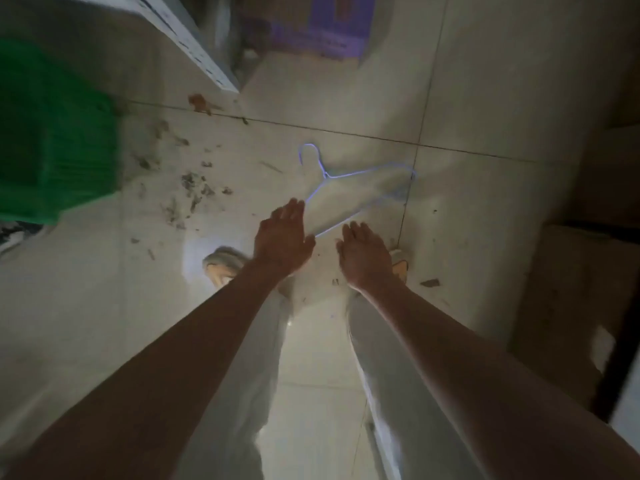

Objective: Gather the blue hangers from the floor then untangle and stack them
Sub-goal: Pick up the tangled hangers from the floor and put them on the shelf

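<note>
Neither grip holds anything: left hand point(282, 239) and right hand point(363, 254) hang spread, palms down, arms stretched toward the floor point(485, 220). Only one blue hanger point(360, 174) shows, lying flat just ahead of the fingertips. Best to pinch its near wire or neck, lifting gently so nothing snags.

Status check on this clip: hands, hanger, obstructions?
Left hand and right hand open, empty, reaching down. Blue hanger flat on the floor, ungrasped. Debris scattered left, nothing blocking.
</note>
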Demonstrator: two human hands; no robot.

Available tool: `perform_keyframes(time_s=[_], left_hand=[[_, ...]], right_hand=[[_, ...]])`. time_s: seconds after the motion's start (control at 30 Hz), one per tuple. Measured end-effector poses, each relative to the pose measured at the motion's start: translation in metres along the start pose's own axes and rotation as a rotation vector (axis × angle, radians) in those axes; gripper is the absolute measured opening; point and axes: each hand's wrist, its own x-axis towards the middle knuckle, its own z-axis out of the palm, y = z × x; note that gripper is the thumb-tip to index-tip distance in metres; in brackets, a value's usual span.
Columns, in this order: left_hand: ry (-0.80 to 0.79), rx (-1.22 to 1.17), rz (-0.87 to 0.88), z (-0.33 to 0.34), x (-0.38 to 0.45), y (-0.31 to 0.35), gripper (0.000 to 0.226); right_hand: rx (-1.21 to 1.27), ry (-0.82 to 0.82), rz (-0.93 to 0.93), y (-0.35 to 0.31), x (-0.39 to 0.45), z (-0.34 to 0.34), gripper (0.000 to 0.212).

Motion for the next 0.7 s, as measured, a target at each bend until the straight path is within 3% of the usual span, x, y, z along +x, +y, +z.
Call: perform_keyframes(time_s=[0.1,0.2,0.3,0.37,0.57,0.7], left_hand=[[-0.001,-0.058,-0.113,0.085,0.088,-0.012,0.070],[0.033,-0.007,-0.164,0.144,0.140,-0.020,0.060],[0.186,-0.034,-0.214,0.178,0.165,-0.018,0.050],[0.227,-0.128,-0.250,0.185,0.172,-0.008,0.040],[0.021,-0.836,-0.271,0.135,0.124,0.036,0.020],[0.017,-1.017,-0.290,0.057,0.058,0.071,0.043]], right_hand=[[0.249,-0.057,0.144,0.029,0.101,0.065,0.041],[0.663,-0.160,0.402,0.052,0.169,0.114,0.048],[0.712,0.110,0.602,0.053,0.194,0.147,0.054],[0.699,0.216,0.629,0.049,0.192,0.154,0.047],[1.205,0.073,0.678,0.050,0.145,0.118,0.031],[1.451,-0.053,0.665,0.029,0.082,0.045,0.036]])
